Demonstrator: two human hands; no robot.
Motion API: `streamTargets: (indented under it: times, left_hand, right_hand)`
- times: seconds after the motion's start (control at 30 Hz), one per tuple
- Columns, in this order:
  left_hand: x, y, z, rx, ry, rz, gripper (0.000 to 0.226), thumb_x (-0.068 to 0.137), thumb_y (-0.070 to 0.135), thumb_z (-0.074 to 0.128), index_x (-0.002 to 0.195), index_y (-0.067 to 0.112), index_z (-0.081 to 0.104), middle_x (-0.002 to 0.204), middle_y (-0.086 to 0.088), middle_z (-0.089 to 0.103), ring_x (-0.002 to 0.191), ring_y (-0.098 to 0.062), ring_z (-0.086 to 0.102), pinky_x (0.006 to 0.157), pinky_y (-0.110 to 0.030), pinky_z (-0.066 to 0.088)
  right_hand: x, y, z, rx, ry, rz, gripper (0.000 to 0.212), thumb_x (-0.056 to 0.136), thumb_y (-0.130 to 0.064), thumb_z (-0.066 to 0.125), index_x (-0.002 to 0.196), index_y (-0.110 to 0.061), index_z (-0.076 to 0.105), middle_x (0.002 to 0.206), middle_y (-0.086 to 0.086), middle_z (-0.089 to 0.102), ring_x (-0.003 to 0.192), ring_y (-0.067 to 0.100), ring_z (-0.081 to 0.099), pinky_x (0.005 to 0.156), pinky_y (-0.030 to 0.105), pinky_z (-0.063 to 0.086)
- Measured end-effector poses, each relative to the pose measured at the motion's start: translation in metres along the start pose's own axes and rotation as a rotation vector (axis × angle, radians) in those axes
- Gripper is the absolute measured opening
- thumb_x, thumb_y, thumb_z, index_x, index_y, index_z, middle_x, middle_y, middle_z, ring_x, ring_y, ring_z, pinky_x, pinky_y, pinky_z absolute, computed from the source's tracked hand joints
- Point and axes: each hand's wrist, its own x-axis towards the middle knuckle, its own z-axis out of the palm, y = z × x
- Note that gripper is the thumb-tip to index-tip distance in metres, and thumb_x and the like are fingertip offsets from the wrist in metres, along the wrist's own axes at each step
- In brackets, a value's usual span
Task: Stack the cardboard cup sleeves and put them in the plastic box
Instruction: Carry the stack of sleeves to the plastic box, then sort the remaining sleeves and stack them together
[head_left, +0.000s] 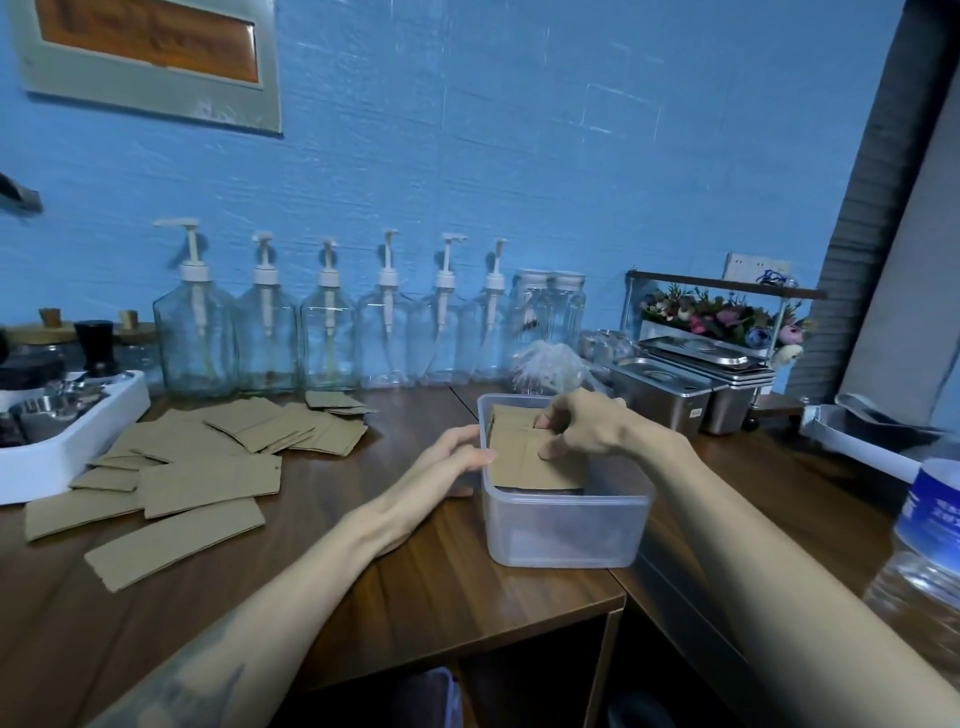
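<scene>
A translucent plastic box (566, 525) stands on the wooden counter near its front right corner. A stack of brown cardboard cup sleeves (524, 462) lies inside it, tilted against the left wall. My right hand (582, 423) reaches into the box and pinches the stack from above with curled fingers and thumb. Against the box's left rim rests my left hand (457, 449), fingers fairly straight, fingertips touching the edge of the stack. Several loose sleeves (208, 467) lie spread flat over the counter to the left.
A row of clear pump bottles (327, 332) lines the blue wall. A white tray (72, 441) with metal tools sits far left. Steel containers (685, 384) and a flower shelf stand at the back right, and a water bottle (924, 545) is at the right edge.
</scene>
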Motion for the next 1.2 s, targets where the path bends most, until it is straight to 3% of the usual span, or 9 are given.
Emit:
streamTargets:
  times: [0.17,0.33,0.5,0.6,0.77,0.9,1.0,1.2]
  left_hand:
    - [0.002,-0.004,-0.001,-0.003,-0.014,0.009,0.067,0.077,0.045,0.062,0.138,0.023,0.047,0.119,0.014,0.068,0.115,-0.003,0.061,0.103,-0.035,0.047]
    - [0.006,-0.007,-0.004,-0.004,-0.006,0.011,0.065,0.077,0.049,0.063,0.136,0.025,0.050,0.122,0.012,0.068,0.116,-0.005,0.061,0.104,-0.040,0.047]
    - [0.008,-0.011,-0.010,0.069,0.031,0.011,0.066,0.078,0.065,0.057,0.135,0.031,0.052,0.126,0.012,0.064,0.117,-0.003,0.059,0.089,-0.028,0.049]
    - [0.007,-0.011,-0.012,0.077,0.081,0.023,0.047,0.089,0.059,0.056,0.129,0.033,0.056,0.124,0.012,0.064,0.114,-0.002,0.060,0.084,-0.025,0.048]
    - [0.002,-0.008,-0.014,0.117,0.180,0.078,0.026,0.095,0.045,0.057,0.117,0.033,0.061,0.120,0.011,0.064,0.111,-0.004,0.060,0.091,-0.027,0.049]
    - [-0.005,-0.003,-0.027,0.250,0.219,0.130,0.033,0.092,0.049,0.060,0.121,0.033,0.060,0.121,0.017,0.061,0.113,0.001,0.055,0.103,-0.031,0.044]
    - [-0.022,0.002,-0.047,0.455,0.244,0.203,0.038,0.093,0.045,0.061,0.128,0.029,0.056,0.126,0.013,0.056,0.113,0.000,0.053,0.103,-0.028,0.042]
    - [-0.070,-0.002,-0.122,0.727,0.333,0.211,0.045,0.091,0.046,0.062,0.131,0.029,0.052,0.126,0.013,0.053,0.117,-0.006,0.053,0.104,-0.037,0.045]
  right_hand:
    - [-0.001,0.004,0.003,-0.026,0.095,-0.023,0.041,0.069,-0.041,0.083,0.103,-0.032,0.061,0.104,-0.010,0.064,0.106,0.016,0.057,0.093,0.039,0.027]
    - [-0.004,0.004,0.002,-0.030,0.087,-0.028,0.049,0.068,-0.042,0.083,0.113,-0.035,0.063,0.106,-0.011,0.063,0.112,0.017,0.053,0.092,0.037,0.026]
    - [-0.006,0.003,0.002,-0.034,0.104,-0.028,0.051,0.067,-0.044,0.083,0.113,-0.035,0.064,0.108,-0.011,0.063,0.113,0.016,0.053,0.090,0.036,0.024]
    - [-0.010,0.001,0.001,-0.026,0.095,-0.021,0.052,0.067,-0.045,0.084,0.114,-0.034,0.064,0.109,-0.010,0.063,0.112,0.016,0.053,0.094,0.038,0.026]
    - [-0.016,-0.008,-0.003,-0.050,0.120,-0.042,0.054,0.066,-0.050,0.084,0.114,-0.033,0.065,0.105,-0.011,0.056,0.107,0.012,0.051,0.095,0.038,0.027]
    - [-0.017,-0.022,-0.010,-0.004,0.160,-0.102,0.048,0.073,-0.046,0.080,0.114,-0.030,0.063,0.110,-0.003,0.052,0.103,0.016,0.050,0.091,0.035,0.033]
    - [-0.014,-0.048,-0.010,0.078,0.192,-0.222,0.039,0.079,-0.038,0.077,0.113,-0.022,0.064,0.110,0.004,0.054,0.097,0.017,0.051,0.085,0.030,0.042]
    - [-0.009,-0.132,0.010,0.136,0.186,-0.369,0.034,0.084,-0.028,0.074,0.115,-0.016,0.065,0.108,0.006,0.055,0.089,0.015,0.054,0.079,0.020,0.035]
